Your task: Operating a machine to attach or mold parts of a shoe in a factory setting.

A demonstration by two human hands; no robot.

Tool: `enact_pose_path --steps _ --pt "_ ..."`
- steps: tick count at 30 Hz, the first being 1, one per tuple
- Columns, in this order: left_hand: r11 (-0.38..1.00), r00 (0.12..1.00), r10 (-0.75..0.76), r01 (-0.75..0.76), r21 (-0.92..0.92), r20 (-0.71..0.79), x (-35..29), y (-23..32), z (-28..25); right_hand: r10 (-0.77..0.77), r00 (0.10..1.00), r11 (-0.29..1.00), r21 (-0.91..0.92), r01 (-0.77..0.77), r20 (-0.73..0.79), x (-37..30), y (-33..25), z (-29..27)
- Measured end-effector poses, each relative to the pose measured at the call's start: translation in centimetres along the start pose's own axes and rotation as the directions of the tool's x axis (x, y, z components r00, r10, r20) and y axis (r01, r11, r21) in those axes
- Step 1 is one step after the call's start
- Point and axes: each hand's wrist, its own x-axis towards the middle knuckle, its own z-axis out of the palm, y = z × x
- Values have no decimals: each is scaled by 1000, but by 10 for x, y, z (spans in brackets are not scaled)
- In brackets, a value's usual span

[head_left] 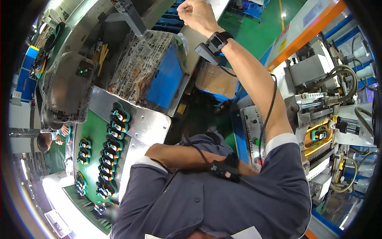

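Note:
My right hand (195, 16) is raised at the top of the view, over the end of a pale work surface (217, 8). Its fingers are curled in; whatever they may hold is hidden. A black strap with a small grey device (213, 47) and a cable is on that wrist. My left forearm lies across my body, with another black device (225, 170) at its wrist. Only a bit of my left hand (248, 170) shows beside my right sleeve, its fingers hidden. Closest to the right hand are dark blue items (169, 22) in a stack.
Black, teal and orange shoes (109, 153) stand in rows on a green conveyor belt (93, 131) at left. One similar piece (318, 134) sits inside a lit machine (318, 111) at right. A plastic-wrapped box (137, 67) stands ahead. Another person's hand (59, 139) is at far left.

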Motion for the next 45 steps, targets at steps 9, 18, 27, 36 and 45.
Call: enact_pose_path --steps 9,18,27,36,45 --pt "994 987 -13 30 -103 158 -3 -11 9 -101 993 993 64 97 58 33 -59 18" --pt "993 969 -40 65 -99 243 -6 -14 13 -111 980 979 187 79 166 90 -112 -4" --pt "988 957 -73 108 -111 280 -11 -14 12 -181 973 981 -39 188 143 137 -151 -53" --pt "982 943 -83 134 -136 323 -6 -21 14 -65 998 902 -428 54 -10 152 -158 -100" --pt "968 949 -50 123 -218 311 -11 -20 21 -121 976 899 -397 184 179 131 -151 -128"
